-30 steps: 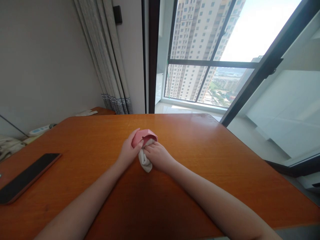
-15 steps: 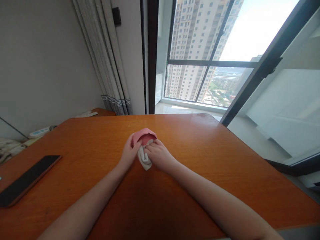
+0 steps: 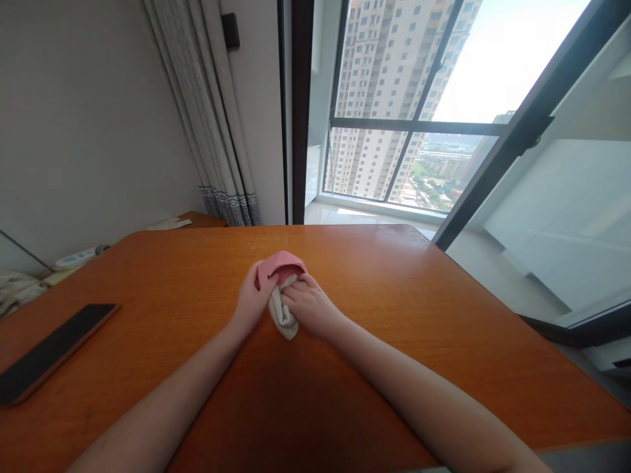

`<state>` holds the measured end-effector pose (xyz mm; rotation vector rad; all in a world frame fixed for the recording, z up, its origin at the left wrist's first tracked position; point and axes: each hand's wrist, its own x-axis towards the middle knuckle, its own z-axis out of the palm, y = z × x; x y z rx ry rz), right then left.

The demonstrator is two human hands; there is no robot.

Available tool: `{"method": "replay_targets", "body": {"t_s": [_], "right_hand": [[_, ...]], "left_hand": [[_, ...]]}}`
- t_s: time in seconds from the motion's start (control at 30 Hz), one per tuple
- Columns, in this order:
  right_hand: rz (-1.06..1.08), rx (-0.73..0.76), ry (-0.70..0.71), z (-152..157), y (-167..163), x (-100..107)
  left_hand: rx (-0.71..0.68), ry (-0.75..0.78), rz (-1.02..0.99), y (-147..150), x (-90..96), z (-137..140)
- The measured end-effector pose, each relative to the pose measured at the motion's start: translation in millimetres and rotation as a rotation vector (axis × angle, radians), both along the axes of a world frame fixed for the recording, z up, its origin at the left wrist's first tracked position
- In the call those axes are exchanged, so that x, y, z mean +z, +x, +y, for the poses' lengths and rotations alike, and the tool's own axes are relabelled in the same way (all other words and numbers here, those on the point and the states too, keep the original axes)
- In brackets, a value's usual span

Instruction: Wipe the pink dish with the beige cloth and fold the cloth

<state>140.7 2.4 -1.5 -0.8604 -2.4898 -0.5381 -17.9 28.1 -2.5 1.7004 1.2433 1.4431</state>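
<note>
A pink hollow thing [image 3: 279, 261], like a small bowl or pouch, is held above the middle of the wooden table with its opening toward me. My left hand [image 3: 251, 294] grips its left side, thumb at the near rim. A whitish cloth [image 3: 284, 320] is bunched at the opening and hangs down below it. My right hand [image 3: 311, 303] has its fingers closed on the cloth, pressing it at the inside of the pink thing. The fingertips of my right hand are partly hidden by the cloth and rim.
The wooden table [image 3: 409, 289] spreads around my arms. A long flat black object with a brown edge [image 3: 54, 351] lies at the left. Past the left edge are a white power strip [image 3: 76, 258] and crumpled fabric [image 3: 20, 292]. A curtain [image 3: 217, 131] and window stand beyond.
Both hands, with the pink thing and the cloth, have shifted slightly left. The pink thing has turned a little, and the cloth hangs slightly lower.
</note>
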Motion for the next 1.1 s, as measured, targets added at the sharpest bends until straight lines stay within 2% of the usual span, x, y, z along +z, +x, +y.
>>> {"method": "replay_targets", "body": {"t_s": [0.1, 0.17, 0.27, 0.4, 0.47, 0.57, 0.7, 0.77, 0.9, 1.0, 1.1], "right_hand": [[0.013, -0.072, 0.029, 0, -1, -1], [0.018, -0.126, 0.037, 0, -1, -2], [0.039, -0.154, 0.043, 1, 0, -5], [0.052, -0.086, 0.048, 1, 3, -4], [0.027, -0.046, 0.025, 3, 6, -1], [-0.009, -0.036, -0.007, 6, 10, 2], [-0.006, -0.116, -0.001, 10, 13, -2], [0.014, -0.155, 0.003, 10, 12, -7], [0.066, -0.145, 0.005, 9, 8, -12], [0.047, -0.064, -0.002, 10, 10, -8], [-0.010, -0.002, 0.006, 13, 17, 0]], "left_hand": [[-0.012, -0.029, 0.114, -16, 9.5, 9], [-0.020, -0.038, 0.090, -17, 9.5, 10], [-0.024, -0.011, -0.076, -3, -2.1, 3], [-0.047, -0.045, -0.246, 16, -21.1, -5], [-0.035, -0.077, -0.217, 14, -23.4, -2], [-0.008, -0.061, -0.098, 1, -15.7, 7], [-0.090, -0.017, 0.070, -9, -2.9, 11], [-0.105, -0.024, 0.033, -4, -3.6, 7], [-0.076, -0.055, -0.139, 11, -16.7, -3], [-0.031, -0.080, -0.091, 10, -23.3, -1], [-0.002, -0.065, -0.011, -1, -18.7, 7]]}}
